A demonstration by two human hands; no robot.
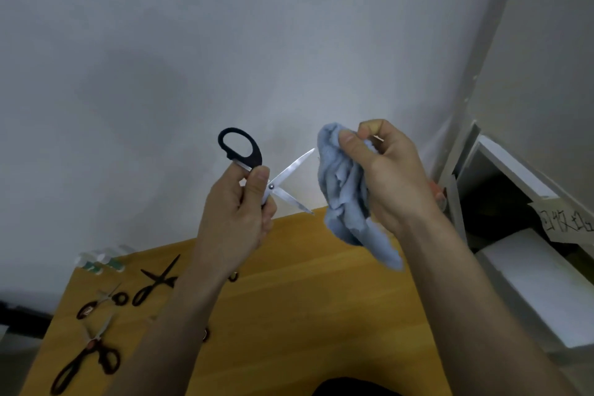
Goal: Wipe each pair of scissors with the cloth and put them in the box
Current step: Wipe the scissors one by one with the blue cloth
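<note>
My left hand grips a pair of black-handled scissors by the handle, raised in front of the wall, its two silver blades spread open and pointing right. My right hand grips a crumpled light-blue cloth just right of the blade tips, not touching them. Several more scissors lie on the wooden table at the lower left: a black pair, a small dark-red pair and a larger dark-handled pair. No box is plainly identifiable.
Small white and green bottles stand at the table's far left corner. To the right of the table stands a white shelf unit with a paper label and white boards. A small orange object peeks out behind my right wrist.
</note>
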